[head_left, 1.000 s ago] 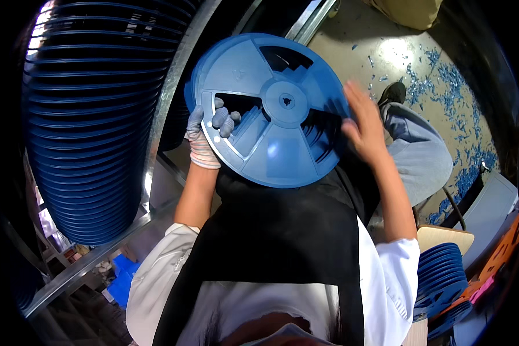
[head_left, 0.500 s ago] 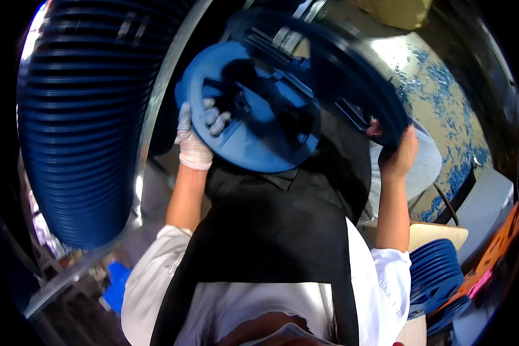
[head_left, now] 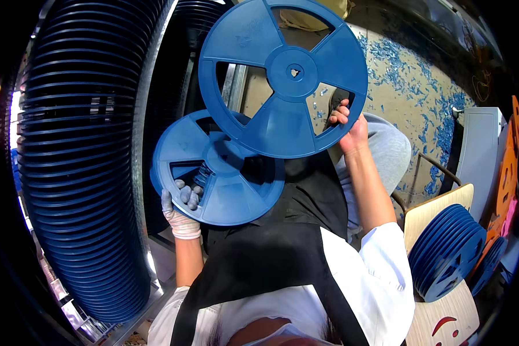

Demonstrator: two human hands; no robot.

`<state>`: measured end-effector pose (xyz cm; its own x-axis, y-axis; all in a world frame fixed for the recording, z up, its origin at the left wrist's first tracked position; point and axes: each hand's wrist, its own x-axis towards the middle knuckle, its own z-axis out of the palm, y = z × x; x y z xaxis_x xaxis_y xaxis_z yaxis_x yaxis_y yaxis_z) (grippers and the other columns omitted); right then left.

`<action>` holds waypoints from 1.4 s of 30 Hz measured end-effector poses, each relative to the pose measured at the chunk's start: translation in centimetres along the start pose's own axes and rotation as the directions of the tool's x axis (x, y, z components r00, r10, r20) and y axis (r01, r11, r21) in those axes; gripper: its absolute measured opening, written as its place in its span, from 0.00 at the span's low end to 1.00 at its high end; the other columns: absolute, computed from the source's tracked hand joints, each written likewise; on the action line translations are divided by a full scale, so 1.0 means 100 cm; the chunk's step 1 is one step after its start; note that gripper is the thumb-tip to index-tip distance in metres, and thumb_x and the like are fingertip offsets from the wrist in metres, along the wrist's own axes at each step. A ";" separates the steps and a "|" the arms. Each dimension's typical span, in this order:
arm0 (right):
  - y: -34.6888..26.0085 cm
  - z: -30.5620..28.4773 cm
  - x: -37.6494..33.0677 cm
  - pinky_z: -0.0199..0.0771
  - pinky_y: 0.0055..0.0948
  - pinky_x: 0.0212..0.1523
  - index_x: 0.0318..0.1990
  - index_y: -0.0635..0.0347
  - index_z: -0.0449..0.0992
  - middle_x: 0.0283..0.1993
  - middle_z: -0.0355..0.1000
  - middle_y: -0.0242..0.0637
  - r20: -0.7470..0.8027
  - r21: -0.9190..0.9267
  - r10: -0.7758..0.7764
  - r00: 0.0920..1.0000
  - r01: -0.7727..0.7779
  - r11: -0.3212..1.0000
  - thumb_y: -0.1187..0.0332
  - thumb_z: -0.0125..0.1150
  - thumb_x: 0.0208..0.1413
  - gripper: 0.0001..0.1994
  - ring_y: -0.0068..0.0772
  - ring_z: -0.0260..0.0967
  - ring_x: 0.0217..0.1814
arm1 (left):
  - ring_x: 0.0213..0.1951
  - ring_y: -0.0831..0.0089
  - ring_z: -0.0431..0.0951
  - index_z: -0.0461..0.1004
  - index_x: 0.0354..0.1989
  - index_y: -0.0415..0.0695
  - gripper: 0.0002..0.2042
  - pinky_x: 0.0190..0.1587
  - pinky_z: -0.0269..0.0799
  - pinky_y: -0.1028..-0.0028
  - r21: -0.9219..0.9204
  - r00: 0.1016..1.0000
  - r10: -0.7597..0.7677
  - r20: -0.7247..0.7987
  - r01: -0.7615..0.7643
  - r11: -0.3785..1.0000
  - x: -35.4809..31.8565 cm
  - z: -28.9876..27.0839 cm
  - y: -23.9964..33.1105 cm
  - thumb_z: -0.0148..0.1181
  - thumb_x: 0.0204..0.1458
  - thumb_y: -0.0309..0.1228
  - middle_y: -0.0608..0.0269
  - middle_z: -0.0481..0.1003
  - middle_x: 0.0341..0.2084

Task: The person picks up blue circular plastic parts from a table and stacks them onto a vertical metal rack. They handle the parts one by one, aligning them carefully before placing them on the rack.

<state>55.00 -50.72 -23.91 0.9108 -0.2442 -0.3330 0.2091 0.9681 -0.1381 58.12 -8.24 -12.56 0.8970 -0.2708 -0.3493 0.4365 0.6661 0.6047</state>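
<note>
My right hand (head_left: 353,134), bare, grips the rim of a round blue plastic reel (head_left: 343,60) with a small centre hole and three wedge-shaped cutouts; fingers come through one cutout. Face-on, it is raised ahead of me. My left hand (head_left: 181,219), in a pale glove, holds a second blue reel (head_left: 230,200) lower and to the left, its fingertips curled through a window and the thumb outside the rim. The upper reel overlaps the lower one's far edge in view. Whether the two touch I cannot tell.
A long row of blue reels (head_left: 81,190) fills the left side, beside a metal rail (head_left: 139,115). At right, more blue reels (head_left: 447,251) lean on a wooden chair (head_left: 441,206) near an orange panel (head_left: 497,190). Blue scraps (head_left: 441,121) litter the floor.
The right-hand reel has turned from a tilted, blurred position to face me, shifting left. My left hand and its reel have moved lower and slightly left. The whole view has also shifted.
</note>
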 end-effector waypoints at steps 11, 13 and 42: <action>0.013 0.008 0.048 0.67 0.32 0.36 0.36 0.59 0.68 0.23 0.62 0.29 -0.132 -0.122 0.015 0.991 -0.031 0.992 0.60 0.43 0.62 0.12 0.26 0.60 0.22 | 0.17 0.72 0.61 0.66 0.41 0.38 0.19 0.47 0.63 0.70 -0.026 0.999 -0.037 -0.028 0.037 0.999 0.000 0.003 -0.001 0.56 0.55 0.44 0.66 0.61 0.16; 0.012 0.021 0.052 0.68 0.32 0.35 0.36 0.61 0.67 0.22 0.62 0.30 -0.126 -0.283 -0.132 0.983 0.092 0.955 0.60 0.41 0.63 0.14 0.26 0.61 0.21 | 0.18 0.72 0.61 0.67 0.42 0.38 0.20 0.46 0.64 0.70 0.008 0.998 -0.055 -0.017 0.055 0.998 0.000 0.002 0.001 0.55 0.55 0.45 0.65 0.61 0.16; 0.210 0.133 0.329 0.62 0.41 0.42 0.47 0.44 0.70 0.37 0.65 0.38 0.962 -0.264 -0.151 0.228 0.630 -0.730 0.65 0.65 0.41 0.21 0.41 0.64 0.42 | 0.38 0.71 0.69 0.68 0.47 0.47 0.23 0.48 0.65 0.62 0.096 0.831 0.043 -0.555 0.012 0.995 -0.009 0.002 0.001 0.58 0.47 0.49 0.66 0.71 0.38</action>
<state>94.10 -37.65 -25.38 0.5184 -0.1482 0.8422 0.3268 -0.8758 -0.3553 57.37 -8.10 -12.04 0.7261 0.1892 -0.6610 0.4521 0.5929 0.6664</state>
